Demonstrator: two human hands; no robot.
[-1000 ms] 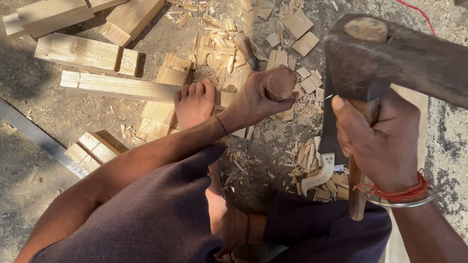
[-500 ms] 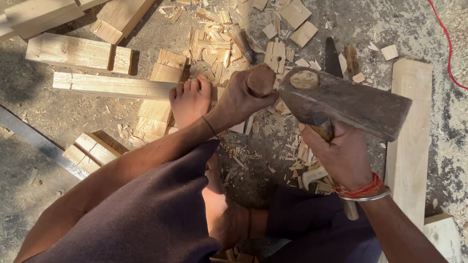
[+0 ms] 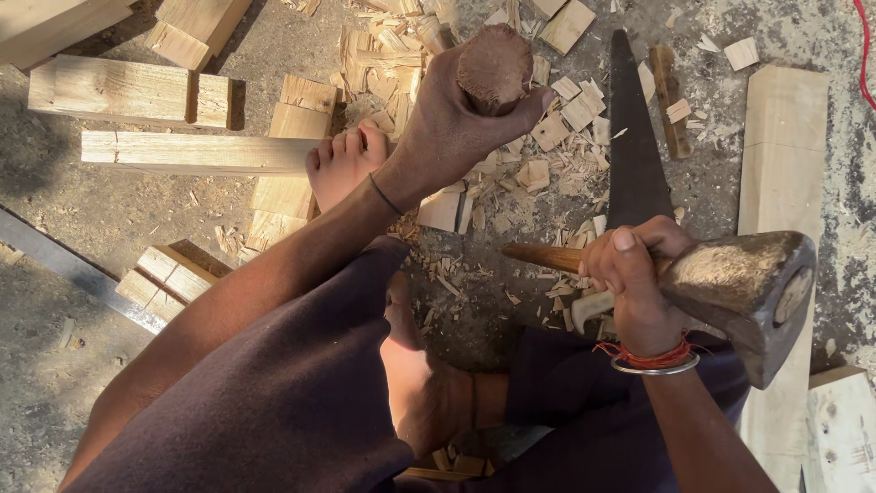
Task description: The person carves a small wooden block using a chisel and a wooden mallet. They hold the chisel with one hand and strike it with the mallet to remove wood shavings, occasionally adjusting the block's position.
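Observation:
My left hand (image 3: 456, 119) grips a round brown wooden piece (image 3: 495, 66) upright, its flat end facing up, above a heap of wood chips (image 3: 511, 183). My right hand (image 3: 634, 283) is closed on the wooden handle (image 3: 538, 257) of an axe, close to its heavy rusty metal head (image 3: 744, 292), which is held low at the right, apart from the brown piece. My bare foot (image 3: 342, 164) rests on a long wooden slat (image 3: 192, 153). A red thread and a metal bangle (image 3: 652, 361) circle my right wrist.
A dark saw blade (image 3: 634, 137) lies on the ground behind the axe. A pale plank (image 3: 780, 173) runs down the right side. Cut wood blocks (image 3: 128, 91) and offcuts (image 3: 169, 278) lie at the left, beside a metal bar (image 3: 64, 265). A red cord (image 3: 862, 36) crosses the top right.
The axe head has dropped from beside the brown piece down to the right. My left hand has lifted the brown piece slightly, still gripping it. The view has shifted.

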